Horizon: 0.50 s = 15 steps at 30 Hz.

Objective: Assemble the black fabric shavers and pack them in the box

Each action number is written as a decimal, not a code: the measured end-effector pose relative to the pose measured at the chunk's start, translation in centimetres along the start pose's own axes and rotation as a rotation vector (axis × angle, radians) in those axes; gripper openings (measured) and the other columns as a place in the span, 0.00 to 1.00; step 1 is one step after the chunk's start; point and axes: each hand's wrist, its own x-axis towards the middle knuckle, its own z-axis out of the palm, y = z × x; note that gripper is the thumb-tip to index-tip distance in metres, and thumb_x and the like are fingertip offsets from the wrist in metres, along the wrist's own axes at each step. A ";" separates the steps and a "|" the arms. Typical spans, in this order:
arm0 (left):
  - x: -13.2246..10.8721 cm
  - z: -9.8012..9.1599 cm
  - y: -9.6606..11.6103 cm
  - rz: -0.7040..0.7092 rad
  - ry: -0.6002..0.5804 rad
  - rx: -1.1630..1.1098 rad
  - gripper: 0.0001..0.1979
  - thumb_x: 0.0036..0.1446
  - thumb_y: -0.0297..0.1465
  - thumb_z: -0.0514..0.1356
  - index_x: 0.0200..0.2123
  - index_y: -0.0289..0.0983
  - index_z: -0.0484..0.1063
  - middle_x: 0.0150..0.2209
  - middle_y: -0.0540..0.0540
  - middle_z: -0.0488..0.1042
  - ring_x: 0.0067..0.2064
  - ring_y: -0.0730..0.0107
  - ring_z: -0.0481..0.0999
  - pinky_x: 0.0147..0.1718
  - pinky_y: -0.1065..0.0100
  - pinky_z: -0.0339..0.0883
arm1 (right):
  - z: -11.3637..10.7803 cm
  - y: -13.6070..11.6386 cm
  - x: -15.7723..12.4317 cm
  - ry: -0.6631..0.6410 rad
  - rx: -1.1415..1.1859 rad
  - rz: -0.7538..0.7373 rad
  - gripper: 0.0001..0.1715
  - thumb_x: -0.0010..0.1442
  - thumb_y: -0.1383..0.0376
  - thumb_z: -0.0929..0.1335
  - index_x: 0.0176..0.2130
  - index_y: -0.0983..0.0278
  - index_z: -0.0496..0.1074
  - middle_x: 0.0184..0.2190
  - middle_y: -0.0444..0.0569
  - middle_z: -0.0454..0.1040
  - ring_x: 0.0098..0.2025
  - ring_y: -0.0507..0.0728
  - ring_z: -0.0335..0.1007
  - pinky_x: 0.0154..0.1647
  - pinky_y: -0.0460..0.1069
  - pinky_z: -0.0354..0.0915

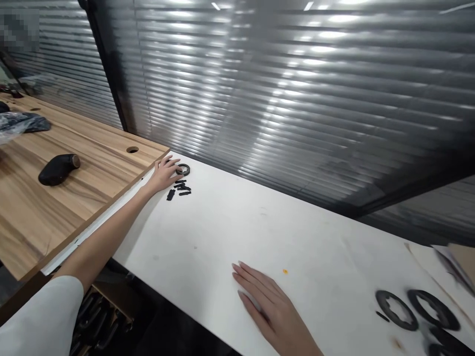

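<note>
Two hands of mine are over the white tabletop (237, 222), neither one clenched; my left hand (165, 175) reaches out to its far left corner, fingers spread and thumb apart from them, at the left rim of a black ring (187, 171); thumb and fingertips overlap that rim, though I cannot tell whether they press on it or only lie over it; my right hand (272, 306) is nearer me, palm down, open and with nothing seen in it, its fingers nearly straight and close together, pointing away and to the left; whether it rests on the surface I cannot tell.

The ring lies flat, its hole facing up, and being round it has no long axis; just on my side of it lie small black pieces (184, 193), most with their long axes running roughly sideways, while one separate black piece (170, 195) slants away from me to the right; all of these are close by my left thumb and well apart from my right hand, farther off and to its left; to the right of my right hand, also well apart, lie two more black rings (411, 322) with a thin black strip (382, 316) beside them.
</note>
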 end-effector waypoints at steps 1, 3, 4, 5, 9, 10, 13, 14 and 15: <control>0.0 0.2 -0.1 0.019 0.002 0.000 0.09 0.70 0.38 0.64 0.46 0.41 0.79 0.71 0.40 0.71 0.77 0.44 0.55 0.72 0.40 0.45 | 0.0 -0.2 0.1 0.004 0.002 0.001 0.22 0.78 0.66 0.65 0.66 0.60 0.75 0.64 0.47 0.77 0.67 0.61 0.76 0.62 0.54 0.81; -0.4 0.1 -0.1 0.039 0.028 -0.013 0.07 0.70 0.37 0.64 0.44 0.41 0.78 0.71 0.39 0.70 0.77 0.45 0.55 0.72 0.42 0.46 | 0.0 -0.5 0.3 0.021 0.015 -0.004 0.22 0.78 0.67 0.65 0.67 0.60 0.74 0.64 0.48 0.78 0.67 0.60 0.76 0.63 0.54 0.80; -0.7 -0.2 0.1 0.048 0.053 -0.028 0.07 0.70 0.37 0.63 0.44 0.40 0.78 0.71 0.38 0.70 0.77 0.46 0.56 0.71 0.42 0.48 | -0.1 -0.6 0.4 0.028 0.024 -0.007 0.22 0.78 0.67 0.65 0.67 0.60 0.73 0.64 0.48 0.78 0.67 0.60 0.76 0.63 0.54 0.80; -1.1 -0.5 0.3 0.059 0.083 -0.051 0.07 0.70 0.36 0.63 0.43 0.40 0.77 0.71 0.37 0.69 0.76 0.46 0.58 0.71 0.44 0.49 | 0.0 -0.6 0.5 0.034 0.032 -0.009 0.23 0.78 0.68 0.65 0.68 0.60 0.72 0.64 0.48 0.78 0.67 0.59 0.76 0.64 0.54 0.79; -2.9 -1.5 2.5 0.141 0.141 -0.160 0.08 0.73 0.37 0.60 0.44 0.39 0.75 0.64 0.34 0.73 0.67 0.50 0.69 0.67 0.48 0.58 | 0.8 -0.2 -0.2 0.024 0.059 0.034 0.25 0.78 0.68 0.65 0.70 0.59 0.70 0.66 0.47 0.76 0.69 0.60 0.73 0.65 0.57 0.78; -3.4 -1.5 3.4 0.182 0.097 -0.178 0.09 0.73 0.38 0.60 0.45 0.39 0.75 0.61 0.34 0.75 0.65 0.50 0.71 0.66 0.48 0.60 | 1.1 -0.1 -0.6 0.005 0.065 0.056 0.26 0.78 0.68 0.65 0.70 0.58 0.69 0.66 0.47 0.76 0.70 0.61 0.72 0.66 0.58 0.77; -5.2 -0.9 6.9 0.391 -0.174 -0.189 0.12 0.73 0.43 0.61 0.46 0.41 0.75 0.57 0.37 0.78 0.59 0.50 0.75 0.63 0.49 0.64 | 2.5 -0.2 -1.9 -0.035 0.079 0.105 0.28 0.77 0.66 0.66 0.72 0.54 0.69 0.66 0.47 0.76 0.70 0.63 0.72 0.70 0.62 0.74; -5.9 -0.5 8.2 0.484 -0.271 -0.184 0.13 0.73 0.45 0.61 0.46 0.42 0.75 0.58 0.37 0.78 0.59 0.49 0.75 0.62 0.49 0.65 | 2.9 -0.5 -2.2 -0.018 0.075 0.117 0.28 0.76 0.66 0.67 0.72 0.54 0.69 0.65 0.47 0.77 0.69 0.63 0.73 0.70 0.62 0.74; -6.6 0.0 9.5 0.579 -0.347 -0.178 0.13 0.73 0.45 0.61 0.46 0.43 0.76 0.62 0.37 0.77 0.60 0.48 0.75 0.61 0.49 0.66 | 3.3 -0.7 -2.4 0.004 0.062 0.139 0.27 0.76 0.65 0.67 0.71 0.54 0.70 0.64 0.48 0.78 0.69 0.63 0.74 0.69 0.61 0.74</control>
